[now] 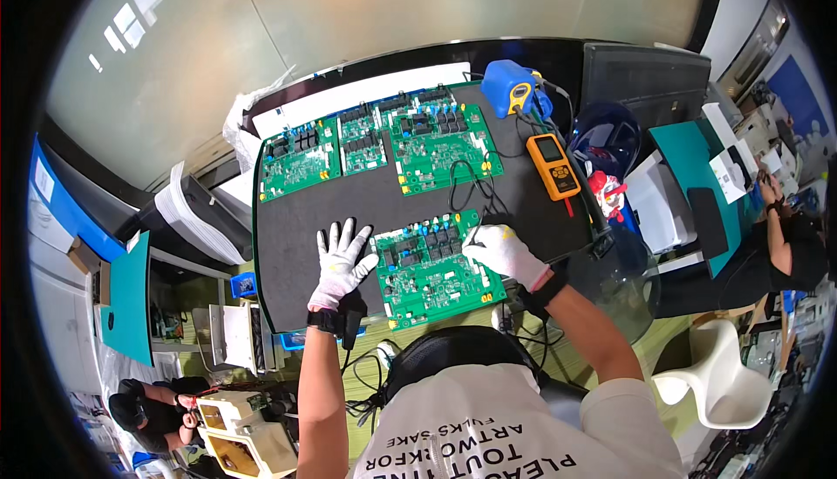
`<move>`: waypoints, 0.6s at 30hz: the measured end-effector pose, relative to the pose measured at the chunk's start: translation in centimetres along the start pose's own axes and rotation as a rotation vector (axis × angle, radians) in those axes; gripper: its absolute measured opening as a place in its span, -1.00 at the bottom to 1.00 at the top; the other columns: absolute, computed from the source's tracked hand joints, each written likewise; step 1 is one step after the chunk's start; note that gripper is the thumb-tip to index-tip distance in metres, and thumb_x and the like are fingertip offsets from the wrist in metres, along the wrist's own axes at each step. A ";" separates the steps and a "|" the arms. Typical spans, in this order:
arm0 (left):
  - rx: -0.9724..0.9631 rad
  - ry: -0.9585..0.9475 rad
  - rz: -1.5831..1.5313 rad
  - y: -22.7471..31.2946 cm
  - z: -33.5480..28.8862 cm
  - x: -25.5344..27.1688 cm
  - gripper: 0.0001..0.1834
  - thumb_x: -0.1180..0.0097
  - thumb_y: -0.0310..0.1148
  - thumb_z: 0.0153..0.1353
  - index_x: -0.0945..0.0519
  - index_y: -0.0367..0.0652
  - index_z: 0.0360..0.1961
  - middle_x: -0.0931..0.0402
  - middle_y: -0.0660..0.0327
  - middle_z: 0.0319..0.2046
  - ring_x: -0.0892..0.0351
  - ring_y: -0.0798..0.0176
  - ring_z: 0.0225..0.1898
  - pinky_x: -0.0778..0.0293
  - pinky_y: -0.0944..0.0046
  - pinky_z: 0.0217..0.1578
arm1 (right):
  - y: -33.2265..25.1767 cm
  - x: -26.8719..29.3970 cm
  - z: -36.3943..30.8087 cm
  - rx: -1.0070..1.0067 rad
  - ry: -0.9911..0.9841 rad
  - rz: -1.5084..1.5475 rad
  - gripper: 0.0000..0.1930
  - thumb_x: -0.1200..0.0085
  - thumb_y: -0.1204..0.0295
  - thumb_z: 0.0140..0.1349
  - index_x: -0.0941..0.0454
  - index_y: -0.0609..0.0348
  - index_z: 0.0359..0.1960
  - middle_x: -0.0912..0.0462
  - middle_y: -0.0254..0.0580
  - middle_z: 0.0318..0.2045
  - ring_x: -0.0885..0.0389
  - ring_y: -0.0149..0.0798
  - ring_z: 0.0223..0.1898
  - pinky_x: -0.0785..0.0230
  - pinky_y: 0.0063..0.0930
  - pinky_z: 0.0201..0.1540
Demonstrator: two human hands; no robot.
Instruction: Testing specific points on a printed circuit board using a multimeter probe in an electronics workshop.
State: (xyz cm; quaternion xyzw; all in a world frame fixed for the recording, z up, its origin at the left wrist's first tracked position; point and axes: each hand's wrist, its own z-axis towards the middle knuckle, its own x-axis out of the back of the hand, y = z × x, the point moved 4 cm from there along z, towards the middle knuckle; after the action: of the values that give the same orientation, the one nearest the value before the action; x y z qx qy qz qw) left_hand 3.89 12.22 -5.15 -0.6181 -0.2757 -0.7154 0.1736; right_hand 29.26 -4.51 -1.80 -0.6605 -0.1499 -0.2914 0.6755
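A green circuit board [436, 271], crowded with black and blue parts, lies at the table's front edge. My left hand [343, 261] in a white glove rests flat beside its left edge, fingers spread and holding nothing. Over the board's upper right corner is my right hand [506, 254], also gloved, with its fingers closed. A thin dark thing shows at those fingertips, too small to name. A black cable [471, 184] loops just beyond that hand.
More green circuit boards [296, 169] line the back of the dark mat [296, 226]. To the right lie an orange handheld meter [552, 168] and a blue soldering station [508, 88]. A white chair [719, 374] stands at right; two people work nearby.
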 end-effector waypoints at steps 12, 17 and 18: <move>-0.002 0.008 0.011 -0.1 0.0 -0.2 -0.31 0.14 0.23 0.11 -0.25 0.17 0.23 -0.04 0.05 0.28 0.07 -0.21 0.30 0.37 -0.20 0.25 | 0.7 -0.3 0.0 0.039 0.037 -0.012 -0.84 -0.13 0.37 0.01 -0.56 0.21 -0.45 -0.56 -0.02 -0.56 -0.57 -0.10 -0.51 -0.38 -0.33 -0.42; -0.006 0.011 0.002 0.0 0.0 0.0 -0.30 0.15 0.23 0.11 -0.24 0.18 0.23 -0.05 0.05 0.28 0.07 -0.21 0.30 0.37 -0.20 0.25 | 0.5 0.0 0.0 -0.045 -0.014 -0.009 -0.86 -0.15 0.42 0.03 -0.57 0.23 -0.41 -0.61 -0.14 -0.49 -0.60 -0.25 -0.45 -0.41 -0.47 -0.37; -0.007 0.011 0.002 0.0 0.0 -0.1 -0.30 0.15 0.23 0.11 -0.24 0.18 0.23 -0.05 0.05 0.28 0.07 -0.21 0.30 0.37 -0.20 0.26 | 0.5 0.0 -0.1 -0.049 -0.018 0.008 -0.86 -0.16 0.42 0.03 -0.57 0.23 -0.41 -0.61 -0.14 -0.49 -0.60 -0.26 -0.45 -0.41 -0.47 -0.37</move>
State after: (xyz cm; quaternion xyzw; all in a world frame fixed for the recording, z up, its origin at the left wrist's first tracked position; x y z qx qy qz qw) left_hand 3.90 12.19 -5.21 -0.6151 -0.2714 -0.7196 0.1737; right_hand 29.58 -4.66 -2.20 -0.6800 -0.1461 -0.2866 0.6589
